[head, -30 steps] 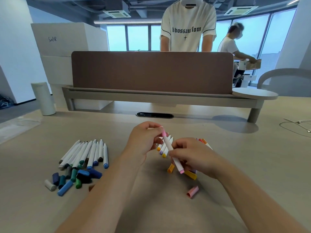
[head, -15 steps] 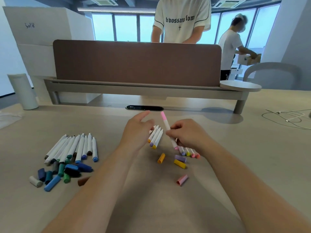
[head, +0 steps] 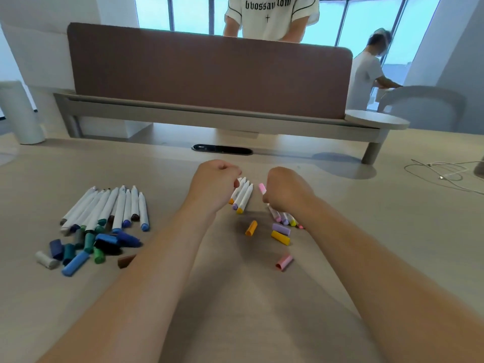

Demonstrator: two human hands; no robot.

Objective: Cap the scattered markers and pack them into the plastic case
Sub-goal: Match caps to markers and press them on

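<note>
Pink marker [head: 262,188] | clamped in right hand's [head: 286,191] curled fingers | left hand [head: 213,183] curled, cannot tell its grip | both beyond orange cap [head: 251,227]

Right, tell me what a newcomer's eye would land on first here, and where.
At the middle of the table, the right hand grips a pink marker and the left hand is curled beside three white markers. At the left lies a row of white markers with blue and green caps heaped in front. Four loose caps, orange, purple, yellow and pink, lie just nearer than the hands.
</note>
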